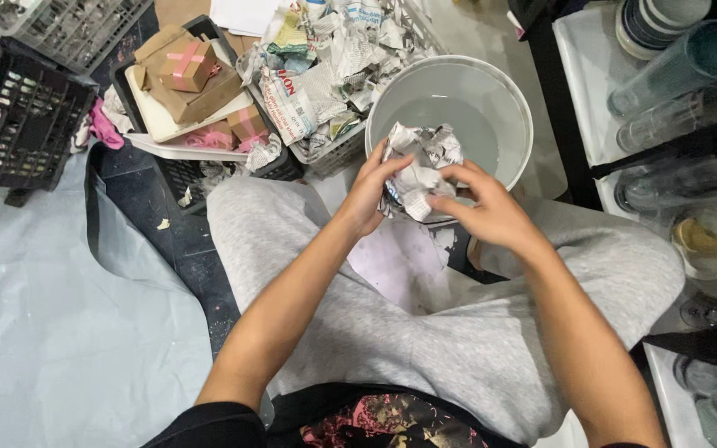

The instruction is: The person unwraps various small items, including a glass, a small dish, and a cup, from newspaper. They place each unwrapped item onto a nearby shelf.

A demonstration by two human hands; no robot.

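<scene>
Both of my hands grip a crumpled bundle of newspaper [421,166] over my lap, just at the near rim of a white bucket [518,99] holding water. My left hand [368,192] clasps the bundle's left side with fingers curled around it. My right hand [481,203] closes on its right and lower side. What the paper wraps is hidden. I sit cross-legged in grey trousers [425,332].
A basket of crumpled newspaper [325,66] stands behind the bucket. To its left, a tray [163,124] bears brown gift boxes [188,65] with pink ribbon. Black crates [18,124] sit far left. Several drinking glasses [674,58] lie on white trays at right. Grey sheeting [51,323] covers the floor.
</scene>
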